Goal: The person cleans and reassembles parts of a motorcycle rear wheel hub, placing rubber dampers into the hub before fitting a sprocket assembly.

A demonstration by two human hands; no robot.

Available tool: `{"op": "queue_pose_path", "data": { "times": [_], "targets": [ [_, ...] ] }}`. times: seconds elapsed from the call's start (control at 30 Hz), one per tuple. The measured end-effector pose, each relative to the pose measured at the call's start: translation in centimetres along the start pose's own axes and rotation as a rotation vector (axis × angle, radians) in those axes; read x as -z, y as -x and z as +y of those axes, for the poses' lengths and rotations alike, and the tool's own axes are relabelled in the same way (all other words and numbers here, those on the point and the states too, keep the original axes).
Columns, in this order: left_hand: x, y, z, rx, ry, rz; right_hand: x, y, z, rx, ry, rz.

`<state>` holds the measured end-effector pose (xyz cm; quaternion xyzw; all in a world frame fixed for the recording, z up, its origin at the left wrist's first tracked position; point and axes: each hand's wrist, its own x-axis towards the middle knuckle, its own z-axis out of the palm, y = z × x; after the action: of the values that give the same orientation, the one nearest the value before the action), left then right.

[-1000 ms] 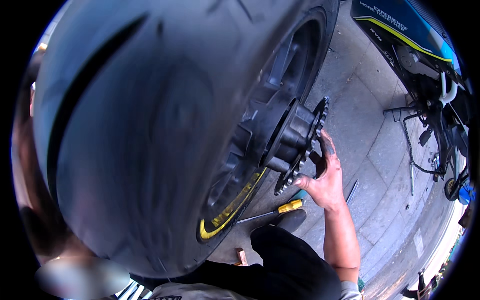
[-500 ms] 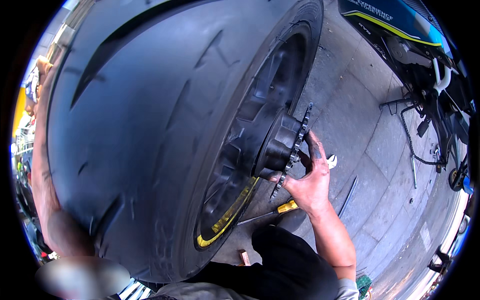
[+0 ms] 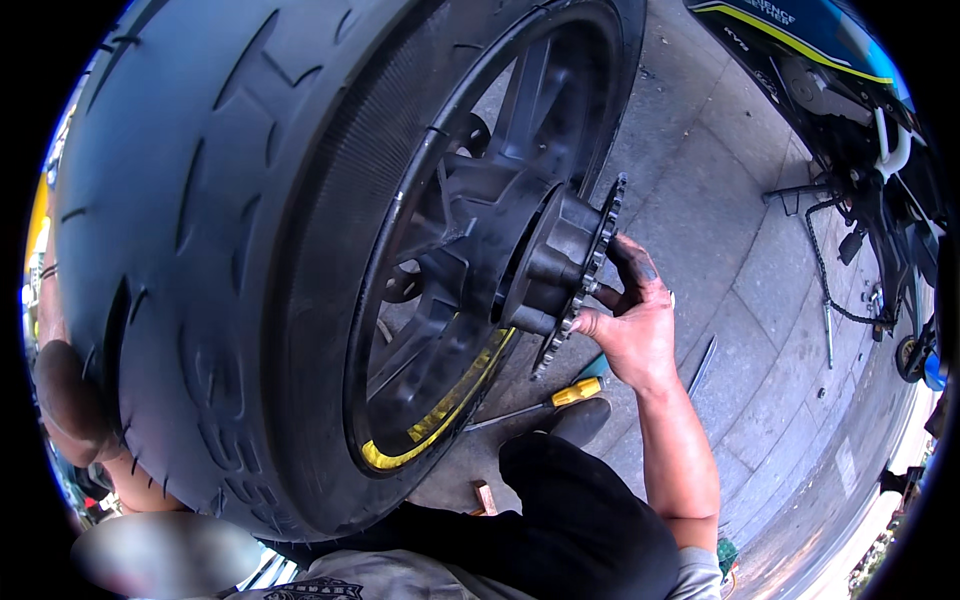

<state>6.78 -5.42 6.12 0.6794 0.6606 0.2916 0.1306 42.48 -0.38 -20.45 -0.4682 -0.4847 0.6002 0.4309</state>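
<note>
Grey paving (image 3: 745, 290) spreads below, with a motorcycle (image 3: 815, 95) and 1 dark chain (image 3: 818, 260) near its right edge. Toward its left edge looms a wheel (image 3: 470, 215), its tyre (image 3: 190, 260) black, with 1 toothed sprocket (image 3: 597, 265) at the hub's right side. My right hand (image 3: 642, 335) grips that sprocket, fingers bent over its outer face, thumb at the lower teeth. My left hand is hidden; I cannot tell its state. 1 yellow-handled screwdriver (image 3: 577, 391) lies beside a shoe (image 3: 583, 424).

daylight — whitest lower right | soft sheen on tyre (image 3: 190, 240) | fisheye-bowed edges, black corners | lower-left blur
</note>
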Motion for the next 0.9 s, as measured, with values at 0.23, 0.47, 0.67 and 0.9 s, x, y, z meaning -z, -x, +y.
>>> {"op": "queue_pose_path", "data": {
  "times": [0.23, 0.47, 0.67, 0.9],
  "targets": [
    [0.8, -1.0, -0.6, -0.026, 0.029, -0.045, -0.1, -0.5, -1.2, 0.002, 0.197, 0.028],
    [1.0, -2.7, -1.0, -0.081, 0.068, -0.129, -1.3, 1.6, 0.0, 0.080, 0.149, 0.143],
    [1.0, -4.9, -3.6, -0.101, 0.248, -0.184, -0.7, 2.4, 1.3, 0.108, 0.155, 0.162],
    [4.2, -5.0, -7.0, 0.109, 0.592, -0.081, -0.4, 2.5, -0.2, 0.214, 0.535, 0.054]
  ]
}}
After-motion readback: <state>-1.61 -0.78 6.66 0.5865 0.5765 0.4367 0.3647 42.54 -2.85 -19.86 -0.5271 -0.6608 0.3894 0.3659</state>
